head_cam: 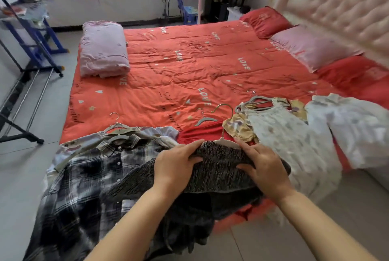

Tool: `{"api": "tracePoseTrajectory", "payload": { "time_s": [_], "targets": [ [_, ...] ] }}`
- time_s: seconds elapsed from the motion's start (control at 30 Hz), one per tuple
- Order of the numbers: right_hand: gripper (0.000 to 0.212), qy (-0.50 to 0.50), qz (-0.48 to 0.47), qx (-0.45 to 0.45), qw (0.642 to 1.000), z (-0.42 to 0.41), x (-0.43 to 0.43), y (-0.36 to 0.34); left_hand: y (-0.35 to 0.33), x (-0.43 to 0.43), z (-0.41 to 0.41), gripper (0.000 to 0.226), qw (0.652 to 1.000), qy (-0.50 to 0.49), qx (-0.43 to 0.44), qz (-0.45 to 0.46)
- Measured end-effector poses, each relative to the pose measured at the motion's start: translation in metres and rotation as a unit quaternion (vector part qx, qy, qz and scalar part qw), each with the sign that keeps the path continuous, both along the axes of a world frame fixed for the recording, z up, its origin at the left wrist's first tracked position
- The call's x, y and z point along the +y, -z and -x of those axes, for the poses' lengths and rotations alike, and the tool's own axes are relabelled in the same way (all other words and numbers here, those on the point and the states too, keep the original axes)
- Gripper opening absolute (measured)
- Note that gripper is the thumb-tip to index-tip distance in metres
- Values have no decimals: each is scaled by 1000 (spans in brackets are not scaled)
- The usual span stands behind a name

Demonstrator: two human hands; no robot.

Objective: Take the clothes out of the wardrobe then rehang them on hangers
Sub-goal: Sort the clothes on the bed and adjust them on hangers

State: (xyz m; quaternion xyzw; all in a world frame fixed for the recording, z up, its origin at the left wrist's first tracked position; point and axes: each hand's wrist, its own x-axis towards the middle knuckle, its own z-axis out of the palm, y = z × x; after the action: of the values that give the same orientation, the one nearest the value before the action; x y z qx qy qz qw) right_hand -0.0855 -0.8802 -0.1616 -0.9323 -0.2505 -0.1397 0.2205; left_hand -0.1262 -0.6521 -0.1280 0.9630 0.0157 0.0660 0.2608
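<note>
Fills most of the view: a bed under a red quilt printed with "LOVE", clothes heaped along its near edge. Largest of them, at left, a black-and-white plaid shirt, collar on pale hangers, tails spilling off the edge. At right, a white garment and a white floral dress on grey hangers. In the middle, held by both hands, a dark knit top: charcoal flecked with lighter thread, loosely bunched, neck end on the bed. Runs lengthwise from that neck toward the person and droops over the bed's edge. Underneath, a red garment; just beside it, a yellow printed piece. At the top's neck, a pale hanger, stem and hook pointing away toward the middle of the bed. Left hand grips the knit's upper edge, fingers curled over it; right hand pinches the fabric, forefinger stretched toward the hanger.
</note>
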Motion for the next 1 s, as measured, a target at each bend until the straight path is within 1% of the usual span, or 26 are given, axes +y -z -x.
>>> {"api": "tracePoseTrajectory", "payload": {
  "time_s": [0.03,0.17,0.27,0.37,0.57,0.8,1.0],
  "targets": [
    [67,3,-4,-1,1000,8,-20,-2,-2,-19,6,44,1000,3,0,3],
    [53,30,-45,-18,998,24,-86,-23,-16,-86,19,44,999,16,-6,36],
    [53,43,-51,-16,998,20,-117,-39,-28,-116,16,46,998,24,-13,49],
    [53,34,-56,-12,998,3,-130,-47,-31,-129,4,47,998,12,-12,68],
    [50,7,-57,26,998,-53,-127,-32,-2,-125,-43,48,996,2,10,91],
    [46,14,-29,112,993,-146,-104,11,49,-106,-125,49,990,-23,70,123],
    [42,25,-12,149,988,-222,-75,43,80,-84,-194,48,990,-40,76,116]
  ]
}}
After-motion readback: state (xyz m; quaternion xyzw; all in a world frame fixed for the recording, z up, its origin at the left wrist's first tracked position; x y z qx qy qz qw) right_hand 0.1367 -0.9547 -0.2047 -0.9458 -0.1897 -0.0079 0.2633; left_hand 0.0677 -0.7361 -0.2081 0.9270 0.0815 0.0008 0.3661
